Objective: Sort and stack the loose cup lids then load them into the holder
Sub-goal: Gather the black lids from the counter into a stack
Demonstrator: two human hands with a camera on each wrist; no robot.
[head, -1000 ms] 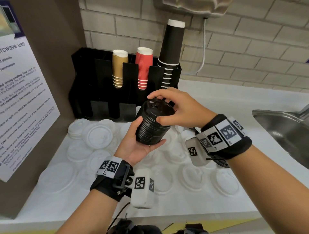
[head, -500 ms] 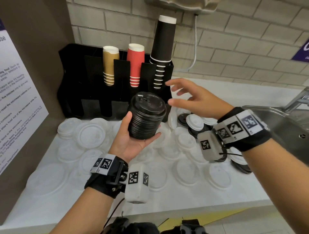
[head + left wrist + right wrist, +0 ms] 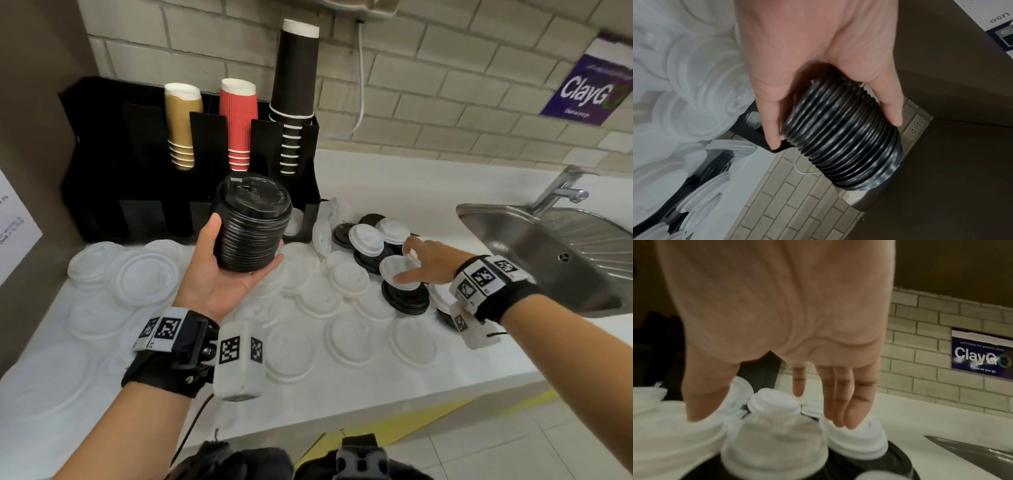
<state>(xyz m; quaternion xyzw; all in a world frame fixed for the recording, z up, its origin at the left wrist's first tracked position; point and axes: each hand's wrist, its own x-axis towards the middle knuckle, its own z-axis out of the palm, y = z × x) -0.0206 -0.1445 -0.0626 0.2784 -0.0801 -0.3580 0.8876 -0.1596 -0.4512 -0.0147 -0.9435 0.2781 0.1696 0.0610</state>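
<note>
Two hands are in play: the left hand (image 3: 219,274) is curled round a tall stack of black lids (image 3: 251,224), thumb on one side and fingers on the other, the stack's long axis held roughly upright in front of the black holder (image 3: 102,164). The right hand (image 3: 428,262) is spread, fingers straight, nothing gripped, and hangs over the mixed pile at the counter's right, so it is the nearer hand for the next pick. A small white lid (image 3: 399,270) lies directly under its fingertips, sitting on a short stack of black lids (image 3: 406,299); contact cannot be told. Black lids lie below and beside the fingers, partly covered by white ones, so a white lid probably has to be shifted first. The held stack looks ribbed, glossy and evenly nested.
</note>
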